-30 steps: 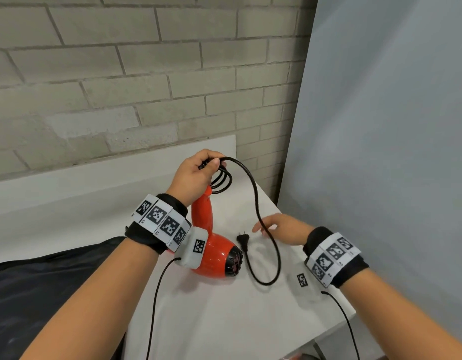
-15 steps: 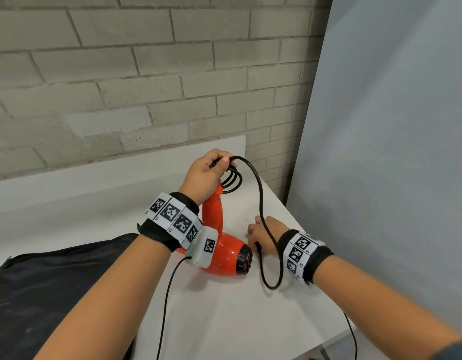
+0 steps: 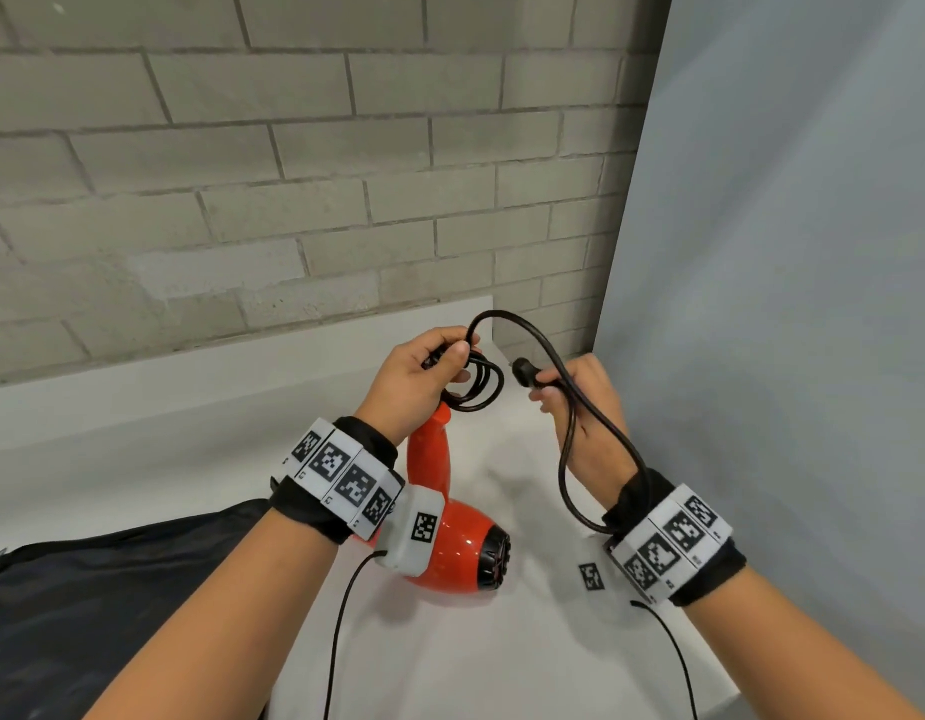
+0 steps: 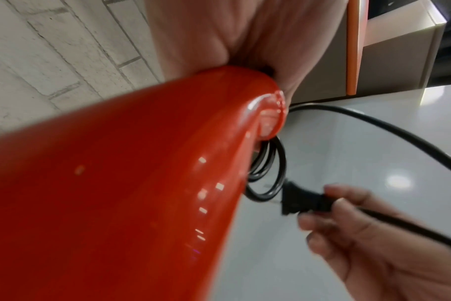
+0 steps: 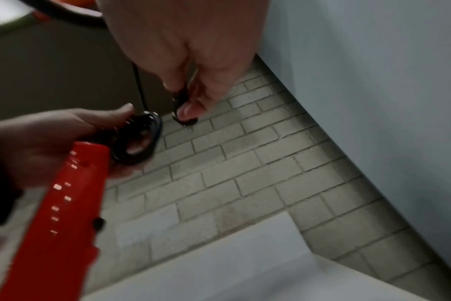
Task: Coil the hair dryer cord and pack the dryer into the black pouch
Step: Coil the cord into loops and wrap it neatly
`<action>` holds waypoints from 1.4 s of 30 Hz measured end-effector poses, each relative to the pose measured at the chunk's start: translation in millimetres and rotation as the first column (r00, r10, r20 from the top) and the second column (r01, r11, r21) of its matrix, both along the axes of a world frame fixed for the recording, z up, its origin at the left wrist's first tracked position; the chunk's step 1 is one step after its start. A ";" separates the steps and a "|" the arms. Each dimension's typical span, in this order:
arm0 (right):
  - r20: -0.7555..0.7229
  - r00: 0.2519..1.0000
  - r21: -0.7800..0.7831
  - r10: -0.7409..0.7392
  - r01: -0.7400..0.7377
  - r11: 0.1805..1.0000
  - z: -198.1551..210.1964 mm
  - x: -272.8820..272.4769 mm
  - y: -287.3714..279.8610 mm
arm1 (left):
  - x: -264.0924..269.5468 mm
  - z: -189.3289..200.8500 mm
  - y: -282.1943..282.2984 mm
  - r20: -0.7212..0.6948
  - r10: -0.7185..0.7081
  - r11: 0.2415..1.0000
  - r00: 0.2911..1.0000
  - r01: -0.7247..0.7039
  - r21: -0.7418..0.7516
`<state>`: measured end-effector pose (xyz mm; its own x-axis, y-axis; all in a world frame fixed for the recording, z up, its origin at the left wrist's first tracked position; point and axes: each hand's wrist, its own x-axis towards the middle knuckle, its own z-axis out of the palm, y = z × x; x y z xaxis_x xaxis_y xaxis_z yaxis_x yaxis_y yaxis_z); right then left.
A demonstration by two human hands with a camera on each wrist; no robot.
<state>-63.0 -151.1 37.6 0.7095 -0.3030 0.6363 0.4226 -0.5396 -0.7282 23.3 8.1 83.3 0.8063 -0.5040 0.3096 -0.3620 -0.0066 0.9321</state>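
Note:
A red hair dryer (image 3: 450, 543) stands nozzle-down on the white table (image 3: 450, 657), its handle pointing up. My left hand (image 3: 424, 371) grips the top of the handle together with several coiled loops of the black cord (image 3: 476, 387). My right hand (image 3: 574, 397) is raised beside it and pinches the plug (image 3: 525, 368) at the cord's end. A slack loop of cord hangs from the plug down past my right wrist. The black pouch (image 3: 86, 605) lies flat at the table's left. In the left wrist view the plug (image 4: 296, 203) sits close to the coil (image 4: 265, 173).
A grey brick wall (image 3: 294, 174) runs behind the table and a pale blue panel (image 3: 787, 252) closes the right side. A small marker tag (image 3: 591, 576) lies on the table near my right wrist. Thin sensor cables trail from both wristbands.
My right hand picked the plug up off the table and lifted it up beside the coil in my left hand. The slack cord loop rose off the table with it.

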 end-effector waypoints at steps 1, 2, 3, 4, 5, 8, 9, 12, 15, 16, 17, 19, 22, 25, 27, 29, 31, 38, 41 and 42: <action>0.090 0.996 0.017 0.029 -0.030 0.999 4.1 -2.1 6.5 | 0.3 1.7 0.7 -0.005 -0.004 1.000 1.000 0.004 -0.006; 0.147 0.988 0.007 0.044 -0.045 0.999 6.8 -3.9 11.5 | 0.6 3.4 1.1 -0.012 -0.005 1.000 1.000 0.005 -0.015; 0.189 0.981 -0.006 0.054 -0.053 0.999 8.1 -3.7 15.2 | 0.7 5.2 1.6 -0.023 -0.002 1.000 1.000 0.002 -0.027; 0.213 0.975 -0.002 0.065 -0.067 0.998 9.9 -3.2 18.3 | 1.3 6.7 1.5 -0.032 0.007 0.999 0.999 -0.008 -0.038; 0.232 0.969 0.004 0.081 -0.084 0.996 12.2 -3.1 20.9 | 1.3 7.9 1.1 -0.036 0.017 0.999 0.999 -0.018 -0.043; 0.271 0.959 0.013 0.086 -0.094 0.996 15.1 -3.6 25.8 | -0.2 8.4 -0.9 -0.044 0.037 0.998 0.998 -0.040 -0.053; 0.251 0.964 -0.004 0.091 -0.093 0.996 15.9 -3.8 28.0 | -1.3 8.6 -1.5 -0.052 0.035 0.997 0.998 -0.038 -0.065; 0.195 0.979 -0.117 0.057 -0.034 0.993 13.5 -1.5 30.7 | -4.5 9.5 -3.9 -0.057 0.035 0.994 0.998 -0.040 -0.099; 0.180 0.982 -0.154 -0.060 0.088 0.984 13.5 2.3 34.3 | -6.5 9.1 -4.6 -0.071 0.018 0.992 0.997 -0.027 -0.120; 0.164 0.984 -0.171 -0.073 0.102 0.980 14.9 3.2 36.3 | -6.9 8.9 -4.7 -0.073 0.014 0.993 0.997 -0.023 -0.119; 0.144 0.987 -0.190 -0.078 0.105 0.976 17.1 3.6 38.7 | -7.0 8.5 -5.2 -0.069 0.015 0.993 0.998 -0.023 -0.115; 0.101 0.992 -0.204 -0.075 0.094 0.974 21.0 3.9 43.0 | -6.1 8.2 -5.6 -0.067 0.018 0.992 0.998 -0.026 -0.124; -0.025 0.999 -0.118 -0.042 0.039 0.992 28.0 1.4 49.8 | -4.1 8.7 -4.8 -0.045 0.039 0.991 0.998 -0.044 -0.127; -0.124 0.992 -0.048 -0.037 0.031 0.998 30.6 -0.8 54.4 | -3.7 8.1 -4.3 -0.023 0.041 0.993 0.999 -0.043 -0.105; -0.141 0.988 -0.013 -0.062 0.061 0.998 32.3 0.1 55.4 | -5.5 8.3 -5.0 -0.011 0.031 0.995 0.999 -0.032 -0.095; -0.135 0.985 0.031 -0.108 0.113 0.993 34.3 3.2 54.7 | -9.3 8.2 -6.6 0.010 -0.008 0.996 1.000 0.009 -0.083; -0.124 0.978 0.025 -0.166 0.170 0.985 37.2 7.1 52.6 | -13.6 7.0 -9.1 0.006 -0.054 0.995 0.999 0.055 -0.084; -0.061 0.993 0.038 -0.104 0.107 0.994 42.2 17.3 50.6 | -12.7 8.1 -7.1 -0.008 -0.085 0.990 0.996 0.084 -0.109; -0.198 0.973 0.145 0.117 -0.089 0.985 40.0 21.0 51.9 | -11.0 6.9 -3.4 0.017 -0.106 0.990 0.994 0.107 -0.094; -0.227 0.962 0.153 0.152 -0.118 0.981 39.7 21.4 51.8 | -10.7 6.9 -2.6 0.025 -0.105 0.990 0.994 0.107 -0.089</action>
